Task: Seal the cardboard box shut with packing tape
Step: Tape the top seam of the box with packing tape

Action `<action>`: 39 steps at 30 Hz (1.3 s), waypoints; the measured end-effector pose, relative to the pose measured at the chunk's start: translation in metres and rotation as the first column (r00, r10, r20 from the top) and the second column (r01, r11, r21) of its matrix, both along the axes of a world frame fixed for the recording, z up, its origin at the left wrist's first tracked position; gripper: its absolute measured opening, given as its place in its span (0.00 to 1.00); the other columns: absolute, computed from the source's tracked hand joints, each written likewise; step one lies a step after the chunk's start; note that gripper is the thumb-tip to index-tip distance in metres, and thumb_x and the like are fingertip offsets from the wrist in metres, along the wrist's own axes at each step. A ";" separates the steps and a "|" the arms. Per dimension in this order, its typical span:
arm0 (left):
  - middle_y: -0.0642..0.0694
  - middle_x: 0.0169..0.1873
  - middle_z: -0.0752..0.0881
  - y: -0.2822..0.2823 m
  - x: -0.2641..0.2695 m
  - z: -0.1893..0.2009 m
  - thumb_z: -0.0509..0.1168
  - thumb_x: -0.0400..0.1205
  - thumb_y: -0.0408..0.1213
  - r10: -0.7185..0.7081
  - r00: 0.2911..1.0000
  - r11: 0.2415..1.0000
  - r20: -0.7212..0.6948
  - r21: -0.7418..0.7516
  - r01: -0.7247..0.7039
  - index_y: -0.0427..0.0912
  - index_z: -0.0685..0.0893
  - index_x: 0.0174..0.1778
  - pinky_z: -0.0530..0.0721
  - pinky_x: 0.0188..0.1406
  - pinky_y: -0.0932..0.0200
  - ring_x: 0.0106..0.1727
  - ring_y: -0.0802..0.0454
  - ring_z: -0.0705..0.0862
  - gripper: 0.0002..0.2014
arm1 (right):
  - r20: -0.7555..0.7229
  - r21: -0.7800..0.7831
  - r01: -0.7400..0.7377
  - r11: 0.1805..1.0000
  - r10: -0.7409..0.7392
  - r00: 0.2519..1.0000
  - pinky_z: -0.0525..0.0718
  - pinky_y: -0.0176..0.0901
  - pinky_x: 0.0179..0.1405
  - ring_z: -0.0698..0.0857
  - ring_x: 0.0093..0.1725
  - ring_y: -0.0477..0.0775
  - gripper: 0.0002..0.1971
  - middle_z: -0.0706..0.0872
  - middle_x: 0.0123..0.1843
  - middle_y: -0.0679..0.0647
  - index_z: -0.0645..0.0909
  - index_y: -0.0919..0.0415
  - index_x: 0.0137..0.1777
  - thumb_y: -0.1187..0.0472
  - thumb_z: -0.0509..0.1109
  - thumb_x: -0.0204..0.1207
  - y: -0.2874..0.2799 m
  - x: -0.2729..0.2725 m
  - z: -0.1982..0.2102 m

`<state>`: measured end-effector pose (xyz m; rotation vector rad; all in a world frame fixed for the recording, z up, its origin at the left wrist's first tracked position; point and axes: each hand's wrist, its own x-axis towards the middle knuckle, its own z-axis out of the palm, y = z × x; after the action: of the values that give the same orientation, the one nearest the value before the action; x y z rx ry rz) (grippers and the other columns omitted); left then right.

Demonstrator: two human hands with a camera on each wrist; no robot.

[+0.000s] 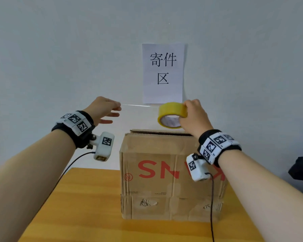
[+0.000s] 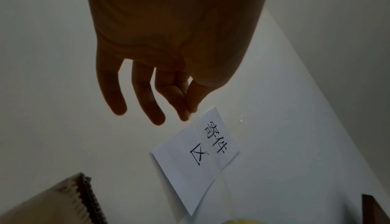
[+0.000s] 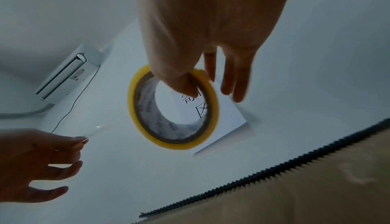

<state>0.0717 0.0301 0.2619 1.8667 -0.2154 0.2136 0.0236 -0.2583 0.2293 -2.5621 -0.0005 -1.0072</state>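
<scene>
A brown cardboard box (image 1: 171,177) with red letters stands on the wooden table (image 1: 87,203), its top flaps folded down. Above its top edge my right hand (image 1: 193,116) grips a yellow roll of packing tape (image 1: 171,114), thumb inside the core in the right wrist view (image 3: 173,109). A clear strip of tape (image 1: 136,105) runs level from the roll to my left hand (image 1: 105,109), which pinches its free end between thumb and fingers (image 2: 188,109) up and to the left of the box; its other fingers are spread.
A white paper sign (image 1: 163,73) with black characters hangs on the wall behind the box. An air conditioner (image 3: 67,72) is mounted high on the wall. Something dark (image 1: 301,168) sits at the right edge. The table's left part is bare wood.
</scene>
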 end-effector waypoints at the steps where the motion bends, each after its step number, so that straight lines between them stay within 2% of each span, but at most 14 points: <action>1: 0.49 0.48 0.88 -0.003 0.001 -0.001 0.65 0.87 0.39 -0.006 1.000 1.000 0.001 -0.014 0.006 0.41 0.85 0.53 0.85 0.56 0.46 0.49 0.52 0.88 0.06 | -0.027 -0.013 0.050 0.999 -0.051 0.998 0.76 0.50 0.51 0.80 0.55 0.66 0.13 0.75 0.63 0.61 0.75 0.61 0.63 0.63 0.64 0.79 0.001 0.004 0.006; 3: 0.50 0.47 0.87 -0.004 0.010 -0.004 0.64 0.88 0.38 0.003 1.000 0.999 0.002 -0.039 -0.003 0.40 0.84 0.57 0.85 0.56 0.46 0.46 0.52 0.88 0.07 | -0.092 -0.015 0.107 0.994 -0.108 0.990 0.79 0.52 0.48 0.82 0.53 0.66 0.11 0.80 0.59 0.61 0.75 0.59 0.60 0.54 0.61 0.84 0.004 0.018 0.019; 5: 0.50 0.48 0.87 -0.002 0.023 -0.009 0.64 0.88 0.38 0.006 0.999 0.998 -0.037 -0.066 -0.009 0.40 0.83 0.58 0.86 0.57 0.46 0.46 0.52 0.88 0.08 | -0.152 -0.037 0.164 0.986 -0.168 0.974 0.82 0.54 0.47 0.83 0.50 0.66 0.17 0.83 0.53 0.59 0.74 0.58 0.57 0.44 0.57 0.86 0.007 0.031 0.028; 10: 0.50 0.46 0.89 0.001 0.053 -0.024 0.66 0.86 0.38 -0.014 0.983 0.987 -0.182 -0.160 -0.016 0.41 0.84 0.53 0.86 0.60 0.44 0.47 0.50 0.89 0.05 | -0.239 -0.200 0.285 0.938 -0.328 0.914 0.75 0.47 0.36 0.78 0.33 0.57 0.34 0.82 0.37 0.55 0.76 0.59 0.37 0.29 0.47 0.83 0.009 0.054 0.031; 13: 0.51 0.44 0.90 0.001 0.067 -0.028 0.68 0.85 0.39 -0.060 0.968 0.981 -0.244 -0.192 0.012 0.41 0.84 0.51 0.86 0.59 0.44 0.48 0.50 0.89 0.05 | -0.300 -0.161 0.273 0.948 -0.311 0.902 0.73 0.43 0.31 0.81 0.31 0.55 0.31 0.85 0.34 0.55 0.78 0.58 0.39 0.32 0.50 0.85 0.007 0.068 0.022; 15: 0.51 0.42 0.90 0.000 0.074 -0.029 0.69 0.84 0.39 -0.086 0.956 0.983 -0.281 -0.180 0.036 0.42 0.85 0.52 0.87 0.59 0.45 0.49 0.50 0.89 0.05 | -0.352 -0.136 0.252 0.958 -0.285 0.892 0.79 0.43 0.33 0.84 0.31 0.56 0.26 0.88 0.34 0.55 0.80 0.58 0.43 0.38 0.53 0.86 0.005 0.075 0.015; 18: 0.51 0.41 0.90 -0.006 0.082 -0.036 0.70 0.84 0.38 -0.108 0.932 0.990 -0.346 -0.127 0.067 0.41 0.85 0.53 0.87 0.58 0.46 0.48 0.49 0.89 0.05 | -0.408 -0.164 0.251 0.954 -0.298 0.863 0.85 0.48 0.43 0.87 0.40 0.62 0.21 0.89 0.46 0.59 0.79 0.62 0.53 0.43 0.59 0.86 0.001 0.084 0.007; 22: 0.47 0.41 0.90 -0.014 0.088 -0.048 0.69 0.85 0.34 -0.120 0.909 0.991 -0.399 -0.097 0.089 0.38 0.85 0.54 0.88 0.43 0.53 0.43 0.49 0.90 0.05 | -0.453 -0.254 0.264 0.931 -0.355 0.817 0.77 0.49 0.44 0.79 0.47 0.62 0.21 0.84 0.57 0.62 0.72 0.63 0.66 0.45 0.60 0.87 0.001 0.087 -0.002; 25: 0.45 0.40 0.89 -0.016 0.093 -0.057 0.67 0.85 0.32 -0.136 0.897 0.987 -0.420 -0.133 0.087 0.36 0.84 0.52 0.90 0.46 0.46 0.41 0.46 0.91 0.04 | -0.457 -0.265 0.215 0.940 -0.319 0.830 0.78 0.49 0.40 0.81 0.43 0.60 0.21 0.83 0.50 0.59 0.67 0.60 0.67 0.45 0.61 0.86 0.000 0.085 -0.009; 28: 0.43 0.40 0.88 -0.017 0.096 -0.063 0.66 0.86 0.30 -0.142 0.890 0.985 -0.433 -0.154 0.082 0.34 0.83 0.49 0.90 0.46 0.43 0.42 0.43 0.90 0.03 | -0.529 -0.172 0.165 0.971 -0.233 0.816 0.80 0.46 0.31 0.81 0.29 0.54 0.20 0.84 0.45 0.57 0.68 0.58 0.64 0.49 0.70 0.81 -0.004 0.081 -0.013; 30: 0.42 0.41 0.87 -0.015 0.096 -0.064 0.65 0.86 0.30 -0.140 0.886 0.983 -0.443 -0.172 0.069 0.34 0.82 0.49 0.92 0.39 0.44 0.42 0.41 0.89 0.03 | -0.641 -0.002 0.172 0.985 -0.133 0.756 0.81 0.43 0.28 0.81 0.23 0.52 0.17 0.87 0.38 0.58 0.74 0.64 0.62 0.56 0.72 0.80 -0.005 0.078 -0.013; 33: 0.42 0.41 0.86 -0.013 0.096 -0.064 0.65 0.86 0.30 -0.149 0.882 0.979 -0.447 -0.194 0.067 0.34 0.82 0.49 0.91 0.27 0.45 0.42 0.41 0.89 0.03 | -0.742 0.130 0.208 0.970 -0.044 0.669 0.81 0.43 0.27 0.82 0.25 0.55 0.14 0.92 0.37 0.62 0.76 0.70 0.63 0.61 0.67 0.83 -0.002 0.072 -0.008; 36: 0.42 0.41 0.87 -0.011 0.097 -0.061 0.65 0.86 0.30 -0.158 0.888 0.972 -0.431 -0.226 0.063 0.34 0.82 0.51 0.91 0.25 0.46 0.44 0.41 0.88 0.03 | -0.653 0.259 0.217 0.941 0.005 0.757 0.83 0.43 0.25 0.82 0.21 0.56 0.13 0.90 0.36 0.66 0.72 0.71 0.64 0.63 0.61 0.85 -0.002 0.072 0.002; 39: 0.42 0.44 0.87 -0.010 0.096 -0.055 0.66 0.86 0.31 -0.172 0.894 0.964 -0.413 -0.259 0.066 0.34 0.82 0.54 0.91 0.28 0.41 0.46 0.41 0.88 0.04 | -0.550 0.336 0.212 0.918 0.008 0.835 0.85 0.45 0.26 0.82 0.19 0.55 0.13 0.89 0.35 0.65 0.73 0.70 0.65 0.63 0.59 0.85 -0.004 0.074 0.011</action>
<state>0.1673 0.0202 0.2071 1.6060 0.0043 -0.2548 0.0980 -0.2620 0.2405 -2.3936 0.4532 -0.2329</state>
